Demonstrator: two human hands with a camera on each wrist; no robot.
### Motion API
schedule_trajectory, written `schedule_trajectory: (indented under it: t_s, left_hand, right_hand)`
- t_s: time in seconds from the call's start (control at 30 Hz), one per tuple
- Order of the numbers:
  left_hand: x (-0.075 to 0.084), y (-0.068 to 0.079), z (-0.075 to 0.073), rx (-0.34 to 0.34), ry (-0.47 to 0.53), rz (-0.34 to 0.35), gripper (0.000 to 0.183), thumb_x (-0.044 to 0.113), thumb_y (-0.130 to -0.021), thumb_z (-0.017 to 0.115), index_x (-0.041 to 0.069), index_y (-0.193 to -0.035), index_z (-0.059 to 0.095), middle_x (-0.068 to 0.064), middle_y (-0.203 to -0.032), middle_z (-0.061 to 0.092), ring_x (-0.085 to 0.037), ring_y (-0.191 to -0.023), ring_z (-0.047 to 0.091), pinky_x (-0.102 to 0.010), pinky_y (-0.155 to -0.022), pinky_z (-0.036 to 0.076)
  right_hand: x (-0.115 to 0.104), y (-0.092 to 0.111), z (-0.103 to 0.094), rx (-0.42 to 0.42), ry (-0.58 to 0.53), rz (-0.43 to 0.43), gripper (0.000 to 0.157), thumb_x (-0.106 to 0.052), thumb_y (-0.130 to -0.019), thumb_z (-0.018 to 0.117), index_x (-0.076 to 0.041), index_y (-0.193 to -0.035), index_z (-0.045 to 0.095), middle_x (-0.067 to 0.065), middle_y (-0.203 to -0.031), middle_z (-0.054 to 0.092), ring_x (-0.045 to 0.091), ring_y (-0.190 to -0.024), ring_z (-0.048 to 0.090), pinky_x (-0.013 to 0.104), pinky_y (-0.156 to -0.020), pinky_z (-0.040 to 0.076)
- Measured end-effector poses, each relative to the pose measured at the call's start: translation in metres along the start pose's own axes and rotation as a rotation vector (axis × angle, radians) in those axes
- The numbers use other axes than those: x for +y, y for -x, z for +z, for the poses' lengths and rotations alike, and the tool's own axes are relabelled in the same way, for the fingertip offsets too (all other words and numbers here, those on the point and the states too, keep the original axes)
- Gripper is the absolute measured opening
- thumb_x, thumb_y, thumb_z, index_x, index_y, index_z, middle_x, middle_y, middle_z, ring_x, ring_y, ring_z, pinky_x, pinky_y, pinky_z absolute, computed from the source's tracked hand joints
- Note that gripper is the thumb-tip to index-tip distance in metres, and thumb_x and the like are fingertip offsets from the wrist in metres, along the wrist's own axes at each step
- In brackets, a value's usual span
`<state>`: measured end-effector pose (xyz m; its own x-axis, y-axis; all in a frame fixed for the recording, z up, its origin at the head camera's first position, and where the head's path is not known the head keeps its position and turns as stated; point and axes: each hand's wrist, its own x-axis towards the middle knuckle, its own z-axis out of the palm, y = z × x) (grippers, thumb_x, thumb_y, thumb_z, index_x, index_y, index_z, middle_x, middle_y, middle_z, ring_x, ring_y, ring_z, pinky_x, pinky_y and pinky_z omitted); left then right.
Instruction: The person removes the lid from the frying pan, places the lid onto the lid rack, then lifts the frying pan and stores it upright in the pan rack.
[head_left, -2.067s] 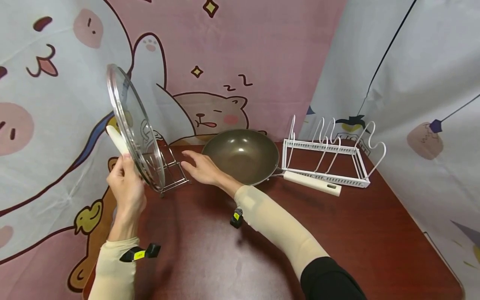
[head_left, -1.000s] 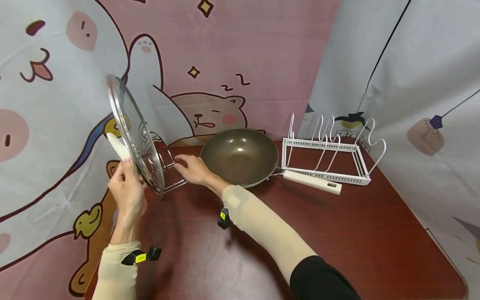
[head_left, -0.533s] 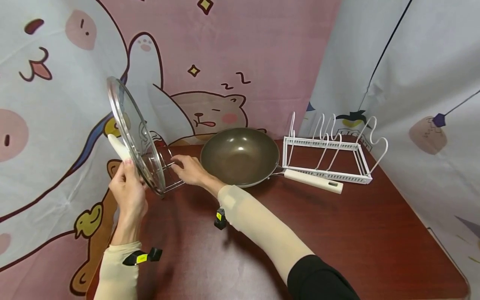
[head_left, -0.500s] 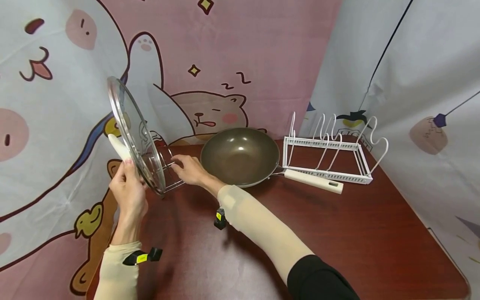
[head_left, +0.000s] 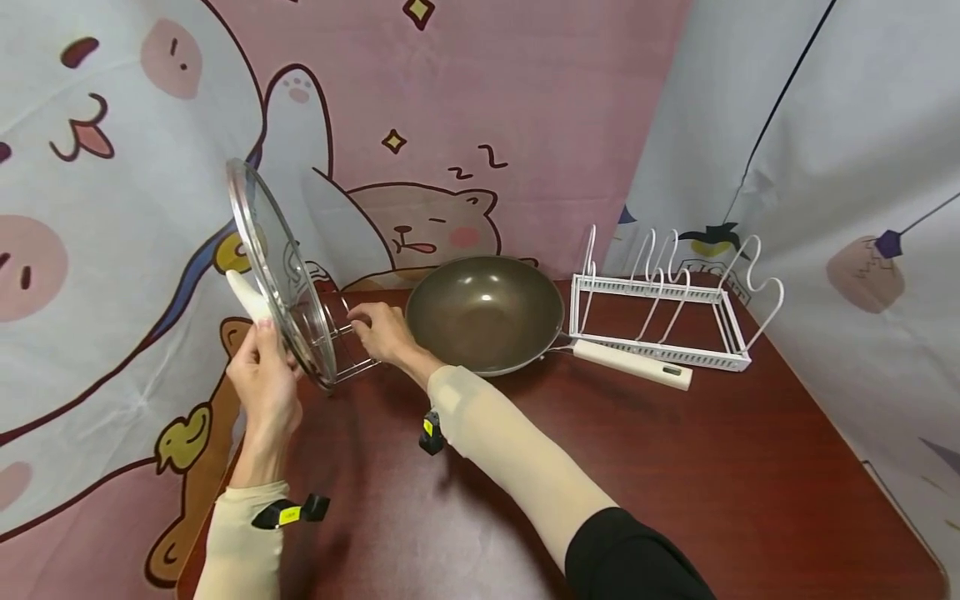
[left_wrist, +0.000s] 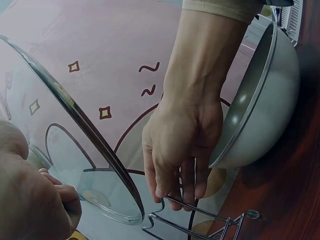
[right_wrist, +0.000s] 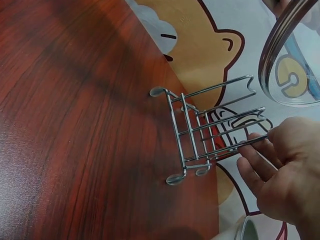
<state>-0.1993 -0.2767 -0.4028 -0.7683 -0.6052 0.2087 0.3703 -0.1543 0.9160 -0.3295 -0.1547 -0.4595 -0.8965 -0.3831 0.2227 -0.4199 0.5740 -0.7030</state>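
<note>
Glass lid [head_left: 283, 271], tilted near-upright close to the wire rack [right_wrist: 190, 127] on the worktop [head_left: 712, 467]. The left hand [head_left: 264, 379] has its grip pinching the lid's handle [head_left: 249, 296]; the right hand [head_left: 384, 333] pinches the rack. Apparent step: aligning; next move calls for lowering lid into rack.

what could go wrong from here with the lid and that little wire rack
The glass lid could slip, since only the left hand holds it, by its handle. The slim wire rack might tip if the lid knocks it. The right hand, close beside the wok, could bump it.
</note>
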Motion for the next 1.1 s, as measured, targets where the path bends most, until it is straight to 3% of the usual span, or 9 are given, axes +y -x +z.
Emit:
schedule_trajectory:
  t_s: [0.23, 0.6, 0.87, 1.1]
  left_hand:
    - [-0.001, -0.001, 0.000, 0.013, -0.026, -0.009, 0.035, 0.036, -0.105, 0.059, 0.004, -0.101, 0.070, 0.004, -0.066, 0.044, -0.007, -0.051, 0.038, -0.019, -0.038, 0.027]
    - [-0.008, -0.007, 0.001, 0.012, 0.037, -0.050, 0.035, 0.036, -0.105, 0.059, 0.007, -0.088, 0.064, 0.004, -0.066, 0.043, -0.005, -0.053, 0.038, -0.018, -0.039, 0.026]
    - [-0.014, -0.016, 0.001, 0.034, 0.060, -0.097, 0.040, 0.039, -0.103, 0.060, 0.010, -0.077, 0.056, 0.006, -0.061, 0.038, -0.006, -0.053, 0.039, -0.018, -0.040, 0.027]
    - [-0.021, -0.020, -0.001, 0.047, 0.046, -0.153, 0.040, 0.041, -0.103, 0.060, 0.006, -0.083, 0.058, 0.003, -0.070, 0.041, -0.007, -0.056, 0.039, -0.019, -0.040, 0.030]
  right_hand:
    - [0.001, -0.002, 0.001, 0.000, 0.010, 0.009, 0.023, -0.029, -0.103, 0.063, -0.032, -0.122, 0.076, -0.011, -0.119, 0.077, 0.008, -0.115, 0.070, 0.030, -0.103, 0.056]
    - [0.002, -0.004, -0.002, -0.004, 0.025, -0.008, 0.021, -0.028, -0.102, 0.064, -0.031, -0.118, 0.077, -0.014, -0.102, 0.079, 0.006, -0.102, 0.070, 0.029, -0.096, 0.057]
    - [0.002, -0.006, -0.003, 0.009, 0.027, -0.042, 0.020, -0.026, -0.102, 0.065, -0.028, -0.118, 0.078, -0.013, -0.106, 0.080, 0.008, -0.106, 0.073, 0.028, -0.095, 0.058]
    - [0.002, -0.004, -0.003, -0.013, 0.027, -0.035, 0.022, -0.028, -0.103, 0.064, -0.030, -0.121, 0.076, -0.012, -0.113, 0.079, 0.007, -0.106, 0.073, 0.027, -0.095, 0.057]
